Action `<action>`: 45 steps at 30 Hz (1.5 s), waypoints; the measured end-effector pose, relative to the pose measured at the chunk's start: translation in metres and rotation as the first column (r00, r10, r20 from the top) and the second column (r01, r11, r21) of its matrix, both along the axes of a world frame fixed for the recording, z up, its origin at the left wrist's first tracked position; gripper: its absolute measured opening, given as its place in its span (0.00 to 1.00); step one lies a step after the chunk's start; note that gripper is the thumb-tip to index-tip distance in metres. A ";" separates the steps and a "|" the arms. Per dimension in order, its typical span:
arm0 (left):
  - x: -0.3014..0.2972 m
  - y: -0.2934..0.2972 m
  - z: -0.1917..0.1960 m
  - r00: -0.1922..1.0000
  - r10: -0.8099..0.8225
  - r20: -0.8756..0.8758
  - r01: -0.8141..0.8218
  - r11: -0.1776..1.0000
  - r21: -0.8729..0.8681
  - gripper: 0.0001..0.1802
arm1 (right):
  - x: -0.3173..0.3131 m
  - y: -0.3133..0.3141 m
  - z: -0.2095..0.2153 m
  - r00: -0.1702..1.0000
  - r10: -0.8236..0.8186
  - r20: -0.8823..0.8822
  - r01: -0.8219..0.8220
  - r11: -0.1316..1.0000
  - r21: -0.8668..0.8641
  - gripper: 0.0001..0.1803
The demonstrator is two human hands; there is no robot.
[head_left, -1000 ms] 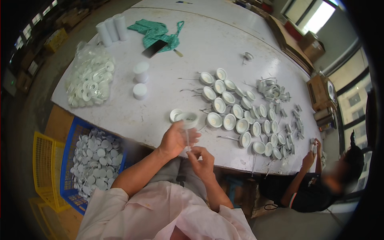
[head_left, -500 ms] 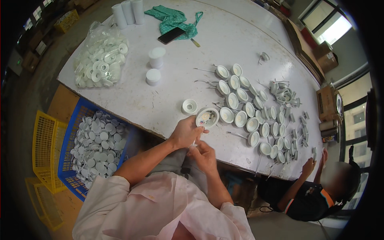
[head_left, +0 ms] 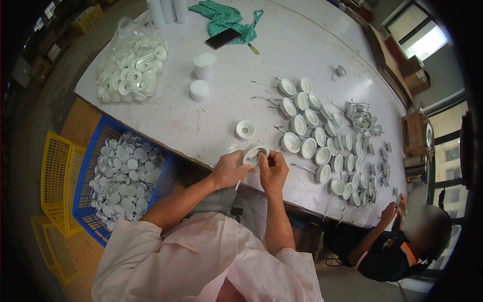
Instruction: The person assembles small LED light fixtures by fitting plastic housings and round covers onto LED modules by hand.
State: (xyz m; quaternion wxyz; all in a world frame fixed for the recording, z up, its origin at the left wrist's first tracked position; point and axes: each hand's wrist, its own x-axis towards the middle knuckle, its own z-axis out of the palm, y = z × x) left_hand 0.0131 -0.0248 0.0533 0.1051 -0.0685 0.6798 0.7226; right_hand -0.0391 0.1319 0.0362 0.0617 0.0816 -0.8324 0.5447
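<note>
Above the table's near edge I hold a round white LED downlight (head_left: 248, 157) tilted, its open face partly showing. My left hand (head_left: 231, 169) is closed around its left side, and a white wire hangs below that hand. My right hand (head_left: 273, 172) grips the right rim, with the thumb at the inside of the face. Just beyond the hands, a white ring-shaped housing (head_left: 245, 130) sits on the table. To the right lie several white downlights (head_left: 308, 148) in rows, with wires trailing from them.
A blue crate (head_left: 83, 201) of white discs stands at the left, beside a yellow crate (head_left: 53, 183). On the table (head_left: 176, 126) are a bag of white rings (head_left: 131, 75), stacks of white discs (head_left: 199, 90), a phone (head_left: 223, 38) and green cloth (head_left: 221, 17). A co-worker (head_left: 387, 246) sits at right.
My right hand has moved up from the wire below the downlight to its right rim. The downlight has tilted and shifted slightly left. The co-worker's hands have come together around a small piece.
</note>
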 end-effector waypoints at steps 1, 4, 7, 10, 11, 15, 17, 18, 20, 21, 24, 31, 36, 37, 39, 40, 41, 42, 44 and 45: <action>0.002 -0.002 -0.010 1.000 0.021 -0.011 -0.021 1.000 0.011 0.14 | 0.001 -0.004 -0.001 1.000 0.004 0.001 -0.004 1.000 0.000 0.10; 0.007 -0.015 -0.023 0.998 0.050 -0.023 -0.050 0.999 0.010 0.14 | -0.001 -0.014 0.001 0.998 0.055 -0.017 -0.055 0.999 0.001 0.11; 0.013 -0.030 -0.028 0.990 0.139 0.003 -0.139 0.989 0.053 0.16 | -0.013 -0.022 0.008 0.986 0.118 0.118 -0.113 0.992 -0.050 0.13; 0.022 -0.051 -0.036 0.973 0.226 0.052 -0.231 0.964 0.133 0.18 | -0.044 -0.026 0.007 0.965 0.224 -0.135 -0.183 0.948 0.259 0.25; 0.023 -0.055 -0.038 0.971 0.228 0.069 -0.236 0.958 0.161 0.19 | -0.051 -0.028 0.001 0.965 0.222 -0.140 -0.181 0.949 0.260 0.25; 0.028 -0.054 -0.036 0.944 0.322 0.074 -0.330 0.927 0.180 0.19 | -0.070 -0.046 -0.004 0.918 0.356 -0.178 -0.220 0.826 0.519 0.37; 0.031 -0.053 -0.038 0.942 0.326 0.076 -0.334 0.923 0.189 0.19 | -0.073 -0.052 -0.003 0.920 0.368 -0.132 -0.230 0.782 0.579 0.37; 0.032 -0.054 -0.040 0.941 0.327 0.085 -0.338 0.920 0.199 0.19 | -0.073 -0.054 -0.002 0.918 0.375 -0.132 -0.235 0.780 0.580 0.37; 0.033 -0.058 -0.043 0.943 0.323 0.087 -0.334 0.920 0.204 0.19 | -0.073 -0.057 -0.002 0.929 0.361 -0.079 -0.261 0.791 0.554 0.37; 0.033 -0.059 -0.043 0.946 0.311 0.087 -0.323 0.923 0.207 0.19 | -0.072 -0.055 -0.003 0.929 0.362 -0.079 -0.261 0.790 0.555 0.37; 0.031 -0.062 -0.042 0.950 0.300 0.088 -0.312 0.925 0.214 0.19 | -0.071 -0.051 -0.005 0.918 0.369 -0.143 -0.250 0.822 0.512 0.37; 0.024 -0.058 -0.036 0.960 0.253 0.118 -0.276 0.919 0.281 0.17 | -0.073 -0.041 -0.008 0.927 0.321 -0.195 -0.255 0.919 0.300 0.27; 0.020 -0.059 -0.032 0.958 0.248 0.147 -0.286 0.880 0.379 0.17 | -0.061 -0.038 0.013 0.951 0.294 -0.094 -0.286 0.954 0.086 0.29; 0.020 -0.059 -0.031 0.956 0.250 0.152 -0.290 0.879 0.378 0.17 | -0.056 -0.037 0.017 0.940 0.334 -0.071 -0.331 0.942 0.054 0.31; 0.019 -0.059 -0.029 0.965 0.212 0.153 -0.259 0.861 0.439 0.18 | -0.047 -0.035 0.022 0.926 0.374 -0.046 -0.373 0.927 0.020 0.33; 0.019 -0.058 -0.029 0.965 0.212 0.156 -0.260 0.861 0.438 0.18 | -0.041 -0.036 0.025 0.890 0.442 -0.108 -0.436 0.897 0.079 0.34; 0.019 -0.057 -0.029 0.967 0.206 0.150 -0.252 0.862 0.439 0.18 | -0.037 -0.037 0.026 0.845 0.509 -0.164 -0.491 0.860 0.142 0.35; 0.019 -0.056 -0.029 0.970 0.198 0.143 -0.242 0.864 0.441 0.18 | -0.033 -0.037 0.027 0.826 0.545 -0.140 -0.522 0.835 0.173 0.37; 0.019 -0.055 -0.039 0.974 0.178 0.139 -0.222 0.871 0.438 0.18 | -0.027 -0.039 0.029 0.821 0.560 -0.109 -0.531 0.821 0.210 0.38; 0.018 -0.054 -0.035 0.978 0.162 0.132 -0.204 0.877 0.436 0.18 | -0.025 -0.040 0.029 0.814 0.575 -0.079 -0.543 0.802 0.248 0.39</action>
